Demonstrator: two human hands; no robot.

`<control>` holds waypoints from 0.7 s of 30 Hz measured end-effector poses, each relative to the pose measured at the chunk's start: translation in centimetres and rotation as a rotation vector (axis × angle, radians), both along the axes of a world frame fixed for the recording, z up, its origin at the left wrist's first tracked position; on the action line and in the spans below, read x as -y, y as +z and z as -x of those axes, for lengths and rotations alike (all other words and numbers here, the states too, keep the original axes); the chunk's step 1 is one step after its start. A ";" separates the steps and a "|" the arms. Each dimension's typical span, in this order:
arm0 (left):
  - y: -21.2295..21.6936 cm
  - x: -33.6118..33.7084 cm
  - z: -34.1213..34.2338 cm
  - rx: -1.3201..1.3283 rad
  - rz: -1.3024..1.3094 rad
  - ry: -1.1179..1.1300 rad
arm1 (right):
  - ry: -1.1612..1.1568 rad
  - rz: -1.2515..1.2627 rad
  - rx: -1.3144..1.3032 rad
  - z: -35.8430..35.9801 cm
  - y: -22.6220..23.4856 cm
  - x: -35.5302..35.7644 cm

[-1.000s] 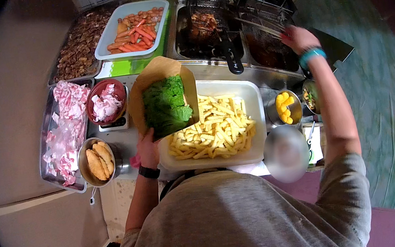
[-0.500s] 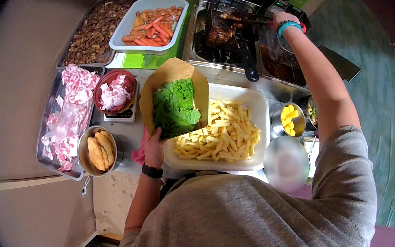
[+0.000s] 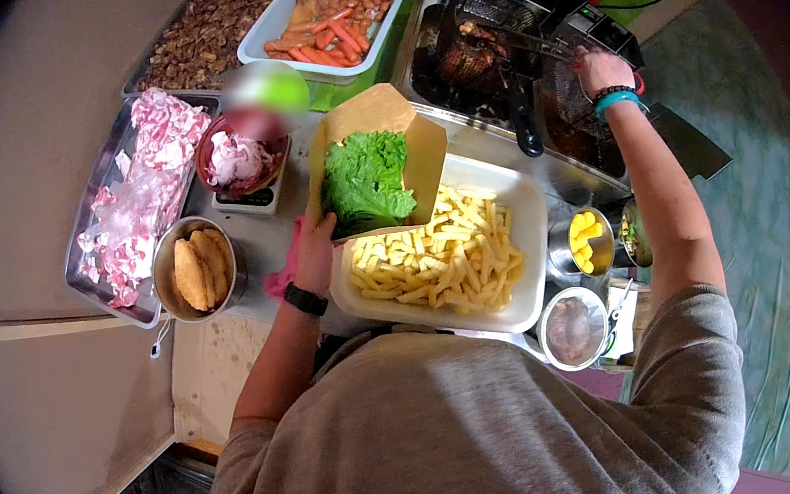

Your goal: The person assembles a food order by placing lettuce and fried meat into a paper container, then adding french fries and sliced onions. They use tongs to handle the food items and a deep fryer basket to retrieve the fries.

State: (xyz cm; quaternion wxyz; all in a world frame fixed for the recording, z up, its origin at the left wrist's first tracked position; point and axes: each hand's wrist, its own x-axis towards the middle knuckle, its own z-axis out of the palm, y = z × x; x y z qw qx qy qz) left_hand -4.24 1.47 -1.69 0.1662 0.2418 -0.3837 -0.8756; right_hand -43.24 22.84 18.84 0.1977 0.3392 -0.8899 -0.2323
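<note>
My left hand (image 3: pixel 317 250) is closed on the near left corner of a brown paper box (image 3: pixel 426 157), its flaps up and green lettuce (image 3: pixel 367 180) lying inside. The box hangs over a white tub (image 3: pixel 536 227) of pale cut fries (image 3: pixel 448 265). At the far right, my right hand (image 3: pixel 607 73) is closed around thin metal tongs (image 3: pixel 544 46), which reach left across the fryer (image 3: pixel 470 100). Browned food (image 3: pixel 478 30) sits in a fryer basket near them; the exact tong tips are hard to make out.
Left stand a metal tray of pink sliced meat (image 3: pixel 160 139), a bowl on a scale (image 3: pixel 247 202) and a pot of fried patties (image 3: pixel 199 269). Behind are a sausage tub (image 3: pixel 335 38) and a browned-meat tray (image 3: pixel 213 30). Right are metal cups (image 3: pixel 588 240) and a round container (image 3: pixel 573 328).
The whole view has shifted a little. My right hand with the tongs has drawn nearer to me over the fryer. The lettuce box has moved slightly away from me with my left hand.
</note>
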 end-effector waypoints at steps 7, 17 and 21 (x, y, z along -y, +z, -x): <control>0.2 0.7 0.4 -0.038 0.120 -0.001 | -0.066 0.102 0.100 -1.2 2.1 -1.1; -2.6 1.6 0.7 -0.095 0.149 -0.026 | 0.276 0.469 -0.092 -6.2 4.4 -6.7; -2.5 1.8 1.2 -0.004 0.224 -0.057 | 0.643 0.320 -0.149 -11.8 7.3 -5.5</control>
